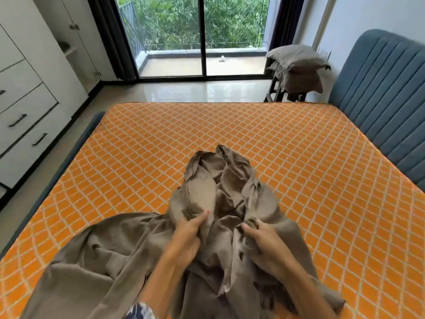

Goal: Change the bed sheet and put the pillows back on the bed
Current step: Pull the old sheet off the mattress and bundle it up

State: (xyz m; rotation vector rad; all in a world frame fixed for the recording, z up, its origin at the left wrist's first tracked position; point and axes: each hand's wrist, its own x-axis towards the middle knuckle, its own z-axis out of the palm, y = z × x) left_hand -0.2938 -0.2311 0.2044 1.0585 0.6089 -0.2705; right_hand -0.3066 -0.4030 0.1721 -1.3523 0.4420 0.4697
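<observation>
Both hands, left hand and right hand, grip the bunched taupe sheet low in the frame's centre, over the bare orange mattress. This looks like the gathering or unfolding step; next they likely must find its corners. The pillows wait at upper right.

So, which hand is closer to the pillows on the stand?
Right. The right hand grips the sheet below the pillows; the left hand holds it farther left.

You're looking at crumpled taupe bed sheet lying bunched on bare orange quilted mattress; matching pillows sitting stacked beyond far corner.
</observation>
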